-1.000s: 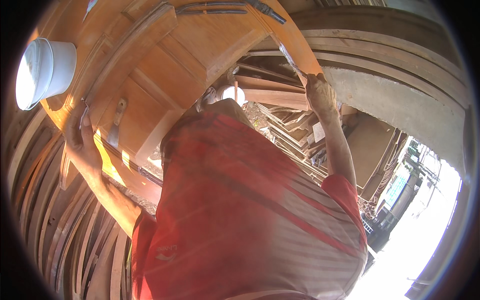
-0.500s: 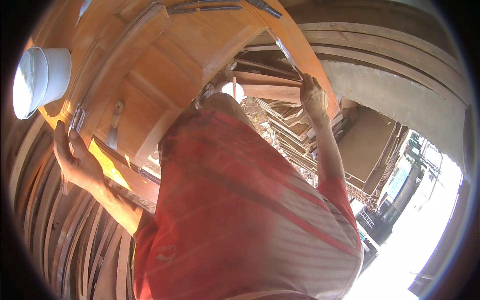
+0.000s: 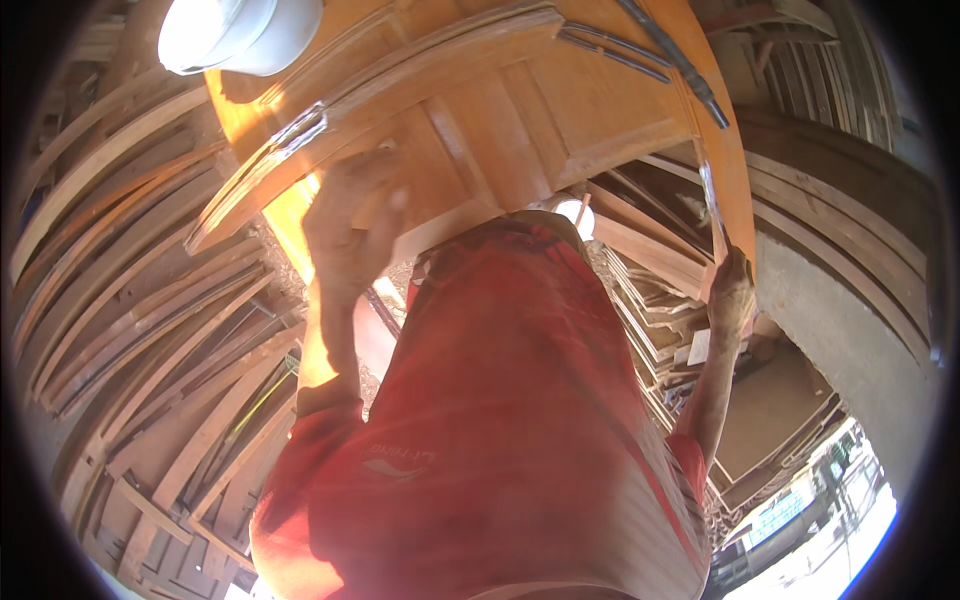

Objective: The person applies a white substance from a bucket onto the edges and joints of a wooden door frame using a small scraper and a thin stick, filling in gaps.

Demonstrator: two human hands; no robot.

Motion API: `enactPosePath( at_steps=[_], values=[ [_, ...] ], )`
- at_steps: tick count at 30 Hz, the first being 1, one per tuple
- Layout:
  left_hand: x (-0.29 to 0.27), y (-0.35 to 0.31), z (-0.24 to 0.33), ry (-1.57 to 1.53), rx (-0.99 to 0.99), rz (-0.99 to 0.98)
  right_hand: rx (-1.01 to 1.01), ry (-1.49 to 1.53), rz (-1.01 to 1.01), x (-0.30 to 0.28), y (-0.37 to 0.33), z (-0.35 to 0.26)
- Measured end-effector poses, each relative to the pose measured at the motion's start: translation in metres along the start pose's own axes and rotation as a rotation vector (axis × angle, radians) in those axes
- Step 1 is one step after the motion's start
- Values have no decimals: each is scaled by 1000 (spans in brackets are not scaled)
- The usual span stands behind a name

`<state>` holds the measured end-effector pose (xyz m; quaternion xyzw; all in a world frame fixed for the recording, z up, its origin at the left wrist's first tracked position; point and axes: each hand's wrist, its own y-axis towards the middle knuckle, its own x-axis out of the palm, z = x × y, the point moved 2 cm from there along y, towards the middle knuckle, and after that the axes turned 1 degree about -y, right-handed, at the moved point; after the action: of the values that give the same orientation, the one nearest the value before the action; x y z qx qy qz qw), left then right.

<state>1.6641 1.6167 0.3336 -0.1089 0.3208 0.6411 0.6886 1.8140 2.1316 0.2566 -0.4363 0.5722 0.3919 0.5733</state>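
An orange-brown panelled wooden door [image 3: 620,110] lies in front of me, with whitish, worn-looking recesses in its edges. My left hand [image 3: 350,225] is over the door's near left panel and smeared by motion. Past its fingers shows a pale handle end [image 3: 388,147], where a putty knife lay earlier; its blade is hidden, and I cannot tell whether the hand grips it. At the door's right edge, just below a whitish recess [image 3: 709,190], my right hand [image 3: 733,285] is closed round the wood.
A white bucket [image 3: 245,35] stands on the door's far left. Dark long-handled tools [image 3: 680,65] lie on its far right part. Stacked wooden boards [image 3: 150,330] fill the left side. More timber lies to the right, beside a grey concrete ledge [image 3: 840,290].
My left hand has left the door's left edge and come right, over the panel where the putty knife lay. My right hand keeps its place on the edge. The whole view has swung.
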Motion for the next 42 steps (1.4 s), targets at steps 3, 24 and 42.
enactPosePath(
  at_steps=[3,24,42],
  values=[
    [24,-8,8,-37,44,-194,16,-41,-12,1,11,-11],
    [43,-39,-40,-2,-301,-232,-298,-283,-69,-31,115,-63],
    [40,-43,-46,-8,-403,-198,-363,-250,-137,-18,146,-59]
  ],
)
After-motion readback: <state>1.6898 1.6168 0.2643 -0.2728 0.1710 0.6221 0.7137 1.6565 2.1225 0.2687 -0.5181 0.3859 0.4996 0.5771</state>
